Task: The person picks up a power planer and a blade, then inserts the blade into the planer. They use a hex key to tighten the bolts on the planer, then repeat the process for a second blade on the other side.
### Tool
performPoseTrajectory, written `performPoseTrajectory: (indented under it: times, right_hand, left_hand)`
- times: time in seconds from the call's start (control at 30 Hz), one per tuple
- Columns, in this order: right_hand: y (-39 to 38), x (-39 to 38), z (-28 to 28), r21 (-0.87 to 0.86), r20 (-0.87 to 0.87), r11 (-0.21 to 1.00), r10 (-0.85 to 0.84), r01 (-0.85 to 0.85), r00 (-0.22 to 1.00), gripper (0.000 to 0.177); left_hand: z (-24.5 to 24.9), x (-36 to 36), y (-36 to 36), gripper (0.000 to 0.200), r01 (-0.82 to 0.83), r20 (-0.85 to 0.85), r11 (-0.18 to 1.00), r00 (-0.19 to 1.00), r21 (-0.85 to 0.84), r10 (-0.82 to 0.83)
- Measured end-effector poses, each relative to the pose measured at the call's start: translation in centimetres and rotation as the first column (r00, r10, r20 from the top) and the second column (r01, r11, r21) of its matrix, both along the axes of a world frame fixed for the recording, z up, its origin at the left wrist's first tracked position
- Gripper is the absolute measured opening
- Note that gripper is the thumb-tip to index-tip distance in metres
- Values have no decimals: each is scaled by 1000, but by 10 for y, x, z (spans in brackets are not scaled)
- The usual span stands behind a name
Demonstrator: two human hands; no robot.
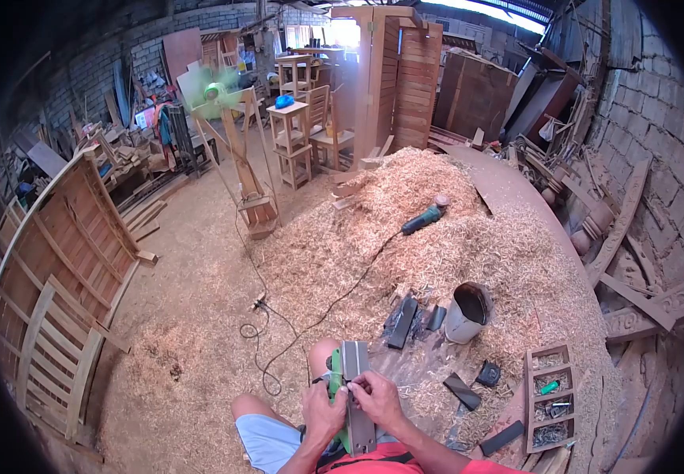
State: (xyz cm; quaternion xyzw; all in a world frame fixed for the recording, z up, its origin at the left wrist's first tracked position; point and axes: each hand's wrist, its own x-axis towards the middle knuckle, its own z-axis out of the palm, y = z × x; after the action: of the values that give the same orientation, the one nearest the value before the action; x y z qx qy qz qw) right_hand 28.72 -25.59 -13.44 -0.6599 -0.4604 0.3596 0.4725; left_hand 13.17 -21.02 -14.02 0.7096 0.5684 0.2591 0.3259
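Observation:
An electric planer (358,433), green with a grey metal sole, rests upside down on my lap with its flat sole facing up. My left hand (325,411) is closed around its green side, the thumb near the gap across the middle of the sole. From the other side, my right hand (376,397) meets it at that gap, fingers pinched together; whatever lies between those fingertips is too small to make out. In front of my knees, a dark rectangular block (402,322) lies on a plastic sheet beside an open, stained container (468,312).
An angle grinder (423,220) lies on a big shavings heap (405,186), its cord trailing toward me. A wooden divided tray (530,403) holds small items at right. Slatted wooden panels (69,245) lean at left. A fan (214,93) on a wooden stand is further back.

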Motion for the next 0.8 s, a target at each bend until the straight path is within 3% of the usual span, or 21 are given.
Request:
performPoseTrajectory:
  times: [0.07, 0.17, 0.27, 0.37, 0.47, 0.57, 0.67, 0.8]
  right_hand:
    - [5, 2, 10, -128, -102, 992, -13, 0, 995, 20]
    - [2, -3, -3, 76, 17, 997, -24, 23, 1000, 21]
    - [6, 2, 10, -145, -117, 989, -31, 14, 993, 19]
    - [6, -2, -19, 99, 102, 995, -33, 23, 994, 19]
    - [5, 0, 3, -124, -105, 992, -16, 3, 994, 19]
    - [2, -7, -7, 101, 25, 994, -48, 45, 999, 19]
    - [1, -4, 4, -23, -77, 1000, -21, 19, 997, 18]
    - [5, -6, -1, 54, -24, 998, -20, 21, 1000, 18]
  left_hand:
    - [3, 2, -2, 44, 3, 9, 1000, 1000, 4, -3]
    - [2, 1, -2, 43, -7, 9, 1000, 1000, 26, 7]
    - [0, 3, 0, 43, -3, 11, 1000, 1000, 16, 3]
    - [-7, 0, 3, 43, -7, 25, 999, 1000, 42, 6]
    - [-6, 1, -2, 43, -8, 35, 1000, 999, 6, 8]
    - [-4, 2, 2, 44, -10, 24, 1000, 1000, -5, 10]
    - [-6, 1, -1, 45, -10, 36, 1000, 999, -9, 11]
    - [-5, 0, 5, 47, -15, 33, 1000, 999, -12, 16]
